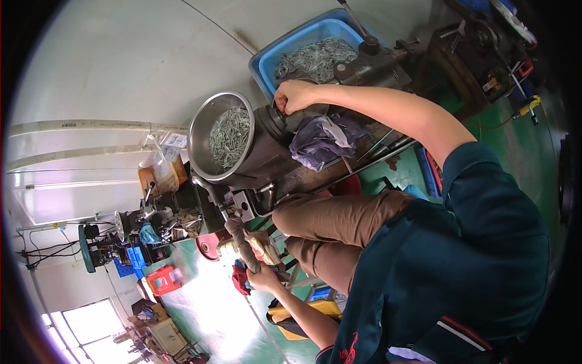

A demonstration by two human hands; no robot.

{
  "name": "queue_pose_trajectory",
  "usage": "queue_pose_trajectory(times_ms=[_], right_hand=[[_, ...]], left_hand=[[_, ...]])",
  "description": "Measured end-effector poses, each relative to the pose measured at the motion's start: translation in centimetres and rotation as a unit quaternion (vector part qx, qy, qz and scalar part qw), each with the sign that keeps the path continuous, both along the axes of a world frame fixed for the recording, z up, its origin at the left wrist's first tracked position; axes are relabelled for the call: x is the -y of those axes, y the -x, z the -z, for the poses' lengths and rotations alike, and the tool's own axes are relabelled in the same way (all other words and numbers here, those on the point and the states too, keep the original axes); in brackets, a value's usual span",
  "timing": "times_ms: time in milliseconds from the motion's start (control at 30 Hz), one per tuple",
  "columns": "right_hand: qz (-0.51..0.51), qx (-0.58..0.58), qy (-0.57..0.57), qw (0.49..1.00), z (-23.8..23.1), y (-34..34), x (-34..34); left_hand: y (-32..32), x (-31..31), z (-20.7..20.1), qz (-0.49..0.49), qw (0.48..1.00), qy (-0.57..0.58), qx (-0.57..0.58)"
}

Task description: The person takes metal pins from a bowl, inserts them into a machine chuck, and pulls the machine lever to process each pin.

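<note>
My right hand [294, 96] is closed in a pinch at the dark round spindle end of a bench machine [267, 155]. Whatever sits between its fingertips is too small to make out. Close beside that hand, a crumpled purple-grey rag [324, 142] lies on the machine. My left hand [264, 278] wraps the end of a long lever [245, 246] whose grip is bound in grey-brown wrapping. A steel bowl [195, 134] full of thin metal pins [230, 138] stands at the machine's headstock. Behind my right hand, a blue plastic basket [264, 68] holds a heap of small metal parts [321, 59].
A second metal lever [357, 21] rises beside the basket. My knees [339, 221] are close under the machine's edge. A red stool [162, 281] and another bench machine [145, 221] stand farther off. Tools hang near a dark machine [479, 67] at the upper right.
</note>
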State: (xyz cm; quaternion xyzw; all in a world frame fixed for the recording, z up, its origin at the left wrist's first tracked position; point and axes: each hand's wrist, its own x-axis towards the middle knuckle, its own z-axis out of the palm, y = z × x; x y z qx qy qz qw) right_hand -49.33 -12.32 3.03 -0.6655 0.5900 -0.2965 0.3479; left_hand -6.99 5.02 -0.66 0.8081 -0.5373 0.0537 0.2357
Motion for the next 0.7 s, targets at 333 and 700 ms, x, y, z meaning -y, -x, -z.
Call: queue_pose_trajectory(times_ms=[333, 700], right_hand=[[-0.022, 0.018, -0.016, 0.999, 0.27, -0.03, 0.29], [-0.018, -0.003, 0.048, 0.999, 0.07, -0.52, 0.20]], left_hand=[[-0.19, 0.05, 0.12, 0.007, 1.000, 0.010, 0.008], [-0.40, 0.26, 0.01, 0.017, 0.999, 0.019, 0.022]])
